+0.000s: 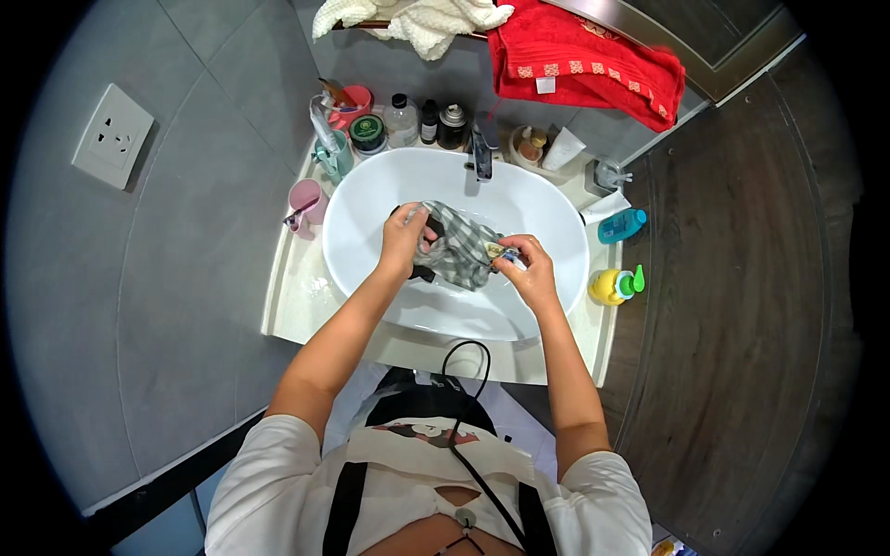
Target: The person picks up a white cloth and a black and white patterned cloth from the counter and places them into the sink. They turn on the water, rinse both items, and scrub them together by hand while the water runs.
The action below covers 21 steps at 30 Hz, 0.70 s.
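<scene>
Over the white oval washbasin (362,199) I hold a grey-and-white checked cloth item (459,246) with black edging. Its exact kind does not show. My left hand (404,239) grips its left end by the black part, fingers curled into it. At the right end, my right hand (528,269) pinches the fabric beside a small yellowish and blue patch. Between the hands the checked cloth hangs loosely down into the basin. A dark tap (482,148) stands at the basin's far rim, beyond the cloth.
Bottles, jars and a black spray can (451,127) line the back ledge. A pink cup (307,201) stands left; a blue bottle (621,226) and a yellow pump bottle (615,286) stand right. A red towel (584,69) hangs above. A black cable (473,371) loops before me.
</scene>
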### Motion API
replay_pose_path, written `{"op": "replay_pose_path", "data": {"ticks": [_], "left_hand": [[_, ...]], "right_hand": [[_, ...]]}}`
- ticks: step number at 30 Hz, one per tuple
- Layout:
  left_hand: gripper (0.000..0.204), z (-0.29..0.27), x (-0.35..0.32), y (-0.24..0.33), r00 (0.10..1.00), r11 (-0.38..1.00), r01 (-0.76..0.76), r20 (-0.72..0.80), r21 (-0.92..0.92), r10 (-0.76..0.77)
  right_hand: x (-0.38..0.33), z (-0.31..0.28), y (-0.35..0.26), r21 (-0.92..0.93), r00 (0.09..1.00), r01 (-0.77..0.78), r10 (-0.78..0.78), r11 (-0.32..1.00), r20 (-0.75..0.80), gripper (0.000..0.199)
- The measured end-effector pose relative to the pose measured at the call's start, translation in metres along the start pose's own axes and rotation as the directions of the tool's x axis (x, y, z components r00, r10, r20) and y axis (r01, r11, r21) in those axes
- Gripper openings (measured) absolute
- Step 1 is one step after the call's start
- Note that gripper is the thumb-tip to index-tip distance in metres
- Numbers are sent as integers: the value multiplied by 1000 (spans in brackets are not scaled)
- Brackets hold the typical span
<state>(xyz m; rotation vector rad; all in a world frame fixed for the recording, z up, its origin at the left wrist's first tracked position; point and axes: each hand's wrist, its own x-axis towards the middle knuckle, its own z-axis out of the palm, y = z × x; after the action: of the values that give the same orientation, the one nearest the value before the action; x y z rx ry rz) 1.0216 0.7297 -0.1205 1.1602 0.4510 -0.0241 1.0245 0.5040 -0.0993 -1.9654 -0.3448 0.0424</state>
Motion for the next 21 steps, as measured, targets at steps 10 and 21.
{"op": "replay_pose_path", "data": {"ticks": [10, 21], "left_hand": [[27, -17, -3, 17, 984, 983, -27, 181, 182, -6], [31, 5, -32, -38, 885, 695, -466, 307, 548, 351]], "right_hand": [[24, -27, 20, 570, 899, -411, 420, 712, 123, 18], [26, -4, -7, 911, 921, -320, 311, 261, 235, 24]]}}
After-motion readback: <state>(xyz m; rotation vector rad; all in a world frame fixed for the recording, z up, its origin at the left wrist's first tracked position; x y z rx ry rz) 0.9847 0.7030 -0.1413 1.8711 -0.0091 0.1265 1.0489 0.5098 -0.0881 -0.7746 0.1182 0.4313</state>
